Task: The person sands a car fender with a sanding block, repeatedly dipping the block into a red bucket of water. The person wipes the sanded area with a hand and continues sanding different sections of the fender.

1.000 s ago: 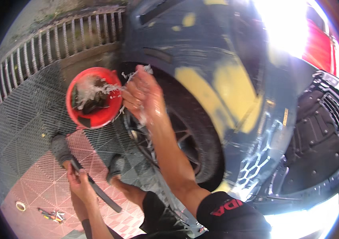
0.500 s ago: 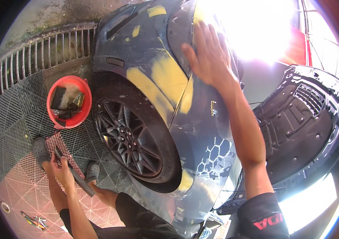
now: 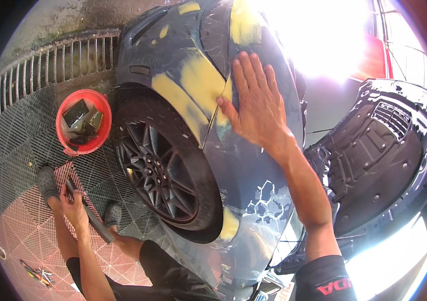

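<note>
My right hand (image 3: 251,100) lies flat with fingers outstretched on the grey car fender (image 3: 268,165) beside yellow patches (image 3: 193,88) and a panel seam. Below the fender is the black spoked wheel (image 3: 153,165). My left hand (image 3: 74,203) grips a long, narrow dark bar, probably a block (image 3: 96,223), low at the left, above the tiled floor. A red bucket (image 3: 102,134) with dark pads in water stands left of the wheel.
The open hood (image 3: 369,175) with its black liner rises at the right. A metal grate (image 3: 48,62) runs along the upper left. A roll of tape (image 3: 1,252) and scattered hand tools (image 3: 38,276) lie on the lattice tiles (image 3: 18,175) at lower left.
My right hand has gone from splashing water near the bucket to the upper fender, then slid down along it toward me. My left hand still holds the bar.
</note>
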